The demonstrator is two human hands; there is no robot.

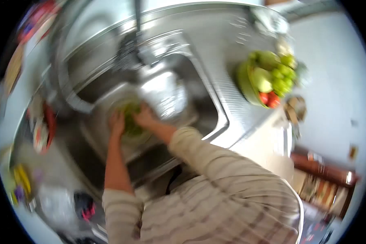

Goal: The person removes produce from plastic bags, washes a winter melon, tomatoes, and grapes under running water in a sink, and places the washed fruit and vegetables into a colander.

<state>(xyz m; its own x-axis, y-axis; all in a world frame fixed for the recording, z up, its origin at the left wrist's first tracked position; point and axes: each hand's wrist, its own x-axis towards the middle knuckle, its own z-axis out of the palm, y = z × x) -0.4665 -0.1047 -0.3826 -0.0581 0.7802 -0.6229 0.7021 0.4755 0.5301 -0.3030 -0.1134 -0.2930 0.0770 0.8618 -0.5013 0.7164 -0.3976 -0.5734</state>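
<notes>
My left hand (117,121) and my right hand (146,116) are down in the steel sink (94,129), one on each side of some green vegetables (131,116). Fingers of both hands look curled in against the greens, though motion blurs them. The greens seem to lie in a pale round bowl (136,140) whose outline is hard to make out. What kind of greens they are I cannot tell. Above the hands, a dark faucet (138,20) comes down over the back of the sink.
A green basket (245,83) of fruit and vegetables, with green grapes (283,79) and red tomatoes (270,99), stands on the right drainboard. A grey curved hose (63,77) arches over the sink's left side. At lower left are a clear plastic bag (59,201) and yellow bananas (23,179).
</notes>
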